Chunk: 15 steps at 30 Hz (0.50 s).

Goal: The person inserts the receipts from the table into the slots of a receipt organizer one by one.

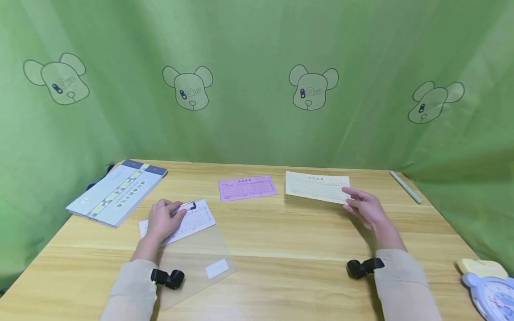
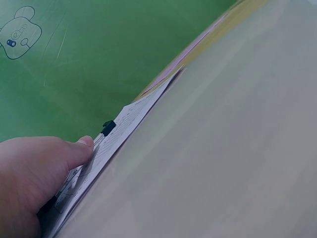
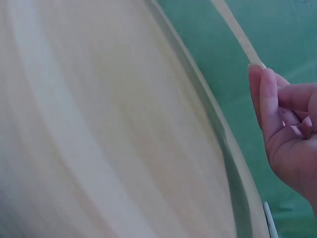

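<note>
In the head view, my left hand lies over a white printed form. Its thumb and curled fingers grip a clear-barrelled pen with a black clip end; the left wrist view shows the thumb on the pen against the paper. Under the form is a translucent folder with a white label. My right hand pinches the right edge of a pale yellow printed slip, held slightly off the table. Seen edge-on, the slip is a thin strip in the right wrist view.
A purple printed slip lies at the back middle of the wooden table. To the left is a blue-and-white ledger book. A pale green pen-like stick lies back right, with a blue clock and yellow block front right.
</note>
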Available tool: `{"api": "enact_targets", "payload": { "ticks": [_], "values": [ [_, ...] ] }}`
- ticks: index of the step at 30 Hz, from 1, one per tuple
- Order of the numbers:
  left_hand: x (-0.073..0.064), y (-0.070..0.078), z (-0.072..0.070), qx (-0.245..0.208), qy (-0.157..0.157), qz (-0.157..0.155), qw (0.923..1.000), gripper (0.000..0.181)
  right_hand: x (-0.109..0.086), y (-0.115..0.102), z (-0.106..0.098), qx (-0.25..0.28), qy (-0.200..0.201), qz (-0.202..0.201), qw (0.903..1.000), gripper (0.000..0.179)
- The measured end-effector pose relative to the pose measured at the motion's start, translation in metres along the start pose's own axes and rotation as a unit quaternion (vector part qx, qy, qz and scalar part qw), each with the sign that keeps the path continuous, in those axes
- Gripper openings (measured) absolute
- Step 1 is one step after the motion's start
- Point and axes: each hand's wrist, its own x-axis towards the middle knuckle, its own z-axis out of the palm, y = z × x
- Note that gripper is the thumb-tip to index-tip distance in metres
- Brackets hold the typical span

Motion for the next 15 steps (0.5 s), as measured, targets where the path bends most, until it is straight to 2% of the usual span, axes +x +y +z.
{"api": "enact_targets", "payload": {
  "ticks": [8, 15],
  "values": [
    [0.000, 0.000, 0.000, -0.003, 0.000, -0.004, 1.0000, 0.040, 0.009, 0.006, 0.036, 0.009, -0.057, 0.004, 0.9983, 0.042],
    [0.000, 0.002, -0.001, -0.004, -0.002, -0.006, 1.0000, 0.039, 0.016, 0.013, 0.078, -0.014, -0.107, 0.009, 0.9941, 0.045]
  ]
}}
